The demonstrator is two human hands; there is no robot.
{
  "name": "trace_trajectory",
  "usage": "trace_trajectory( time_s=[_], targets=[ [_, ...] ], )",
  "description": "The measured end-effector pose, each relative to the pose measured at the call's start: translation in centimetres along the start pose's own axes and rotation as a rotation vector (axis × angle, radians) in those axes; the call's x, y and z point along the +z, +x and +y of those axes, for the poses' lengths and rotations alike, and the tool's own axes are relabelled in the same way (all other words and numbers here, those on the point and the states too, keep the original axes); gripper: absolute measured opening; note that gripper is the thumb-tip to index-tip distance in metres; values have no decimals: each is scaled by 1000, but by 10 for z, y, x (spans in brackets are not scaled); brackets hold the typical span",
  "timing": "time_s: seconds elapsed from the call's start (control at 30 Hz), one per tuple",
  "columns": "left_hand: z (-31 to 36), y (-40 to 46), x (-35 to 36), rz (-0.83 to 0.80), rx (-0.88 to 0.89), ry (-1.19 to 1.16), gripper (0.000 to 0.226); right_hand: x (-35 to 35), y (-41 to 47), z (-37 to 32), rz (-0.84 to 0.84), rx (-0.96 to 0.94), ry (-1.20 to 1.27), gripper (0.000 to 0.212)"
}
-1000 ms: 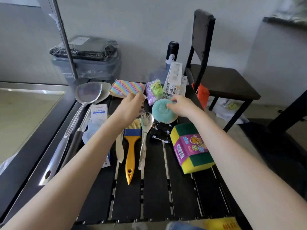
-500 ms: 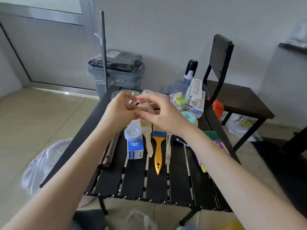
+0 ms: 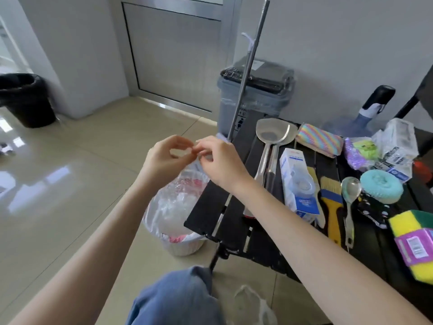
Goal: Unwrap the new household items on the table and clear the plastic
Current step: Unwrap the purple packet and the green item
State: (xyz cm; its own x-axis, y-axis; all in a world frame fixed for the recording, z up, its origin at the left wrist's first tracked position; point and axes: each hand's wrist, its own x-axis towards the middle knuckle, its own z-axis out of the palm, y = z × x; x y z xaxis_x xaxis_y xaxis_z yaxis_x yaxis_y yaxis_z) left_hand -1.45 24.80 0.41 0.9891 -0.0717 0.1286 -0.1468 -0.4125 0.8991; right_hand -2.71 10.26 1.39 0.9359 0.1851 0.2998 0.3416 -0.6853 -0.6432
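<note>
Pinching with both hands: left hand (image 3: 164, 158) and right hand (image 3: 220, 160) meet fingertip to fingertip above a lined bin (image 3: 173, 221) on the floor, just left of the worktop (image 3: 210, 207). Fingers of each hand are curled, grasping a small clear scrap of plastic (image 3: 180, 152) between them; its outline is hard to make out. Bin liner holds crumpled clear film with pink showing through. On the worktop, from left to right: two steel ladles (image 3: 271, 141), a white-and-blue box (image 3: 297, 184), a yellow brush (image 3: 331, 207), a spoon (image 3: 350, 195), a teal scrubber (image 3: 380, 186), and a wrapped sponge pack (image 3: 414, 242) at near right. A striped sponge (image 3: 319, 139) and more wrapped packets (image 3: 396, 148) lie at the far side. A grey bin (image 3: 255, 97) stands beyond the worktop, a black bin (image 3: 25, 99) far left.
</note>
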Motion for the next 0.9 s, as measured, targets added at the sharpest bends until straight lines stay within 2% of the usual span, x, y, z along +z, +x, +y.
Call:
trace_trajectory(
  time_s=[0.1,0.17,0.23,0.33,0.47,0.57,0.63,0.73,0.9],
  targets=[
    [-40,5,1,-148,-89,51,37,26,14,15,-224,82,-112,34],
    [-58,4,2,-239,-136,87,53,33,18,23,-262,128,-112,38],
    [-65,4,2,-221,-141,88,52,29,17,27,-233,155,-92,40],
    [-54,5,8,-102,-78,65,38,8,10,29,-159,133,-74,36],
    [-11,9,35,21,59,-3,23,-47,-3,40,6,137,-115,34],
    [31,17,71,18,149,-31,21,-104,-16,59,113,179,-164,33],
    [59,25,105,-58,213,14,22,-143,-27,80,183,250,-194,33],
    [101,37,162,-237,269,78,35,-197,-46,115,244,437,-210,41],
    [154,47,259,-530,159,134,49,-259,-74,169,175,759,-177,41]
  ],
)
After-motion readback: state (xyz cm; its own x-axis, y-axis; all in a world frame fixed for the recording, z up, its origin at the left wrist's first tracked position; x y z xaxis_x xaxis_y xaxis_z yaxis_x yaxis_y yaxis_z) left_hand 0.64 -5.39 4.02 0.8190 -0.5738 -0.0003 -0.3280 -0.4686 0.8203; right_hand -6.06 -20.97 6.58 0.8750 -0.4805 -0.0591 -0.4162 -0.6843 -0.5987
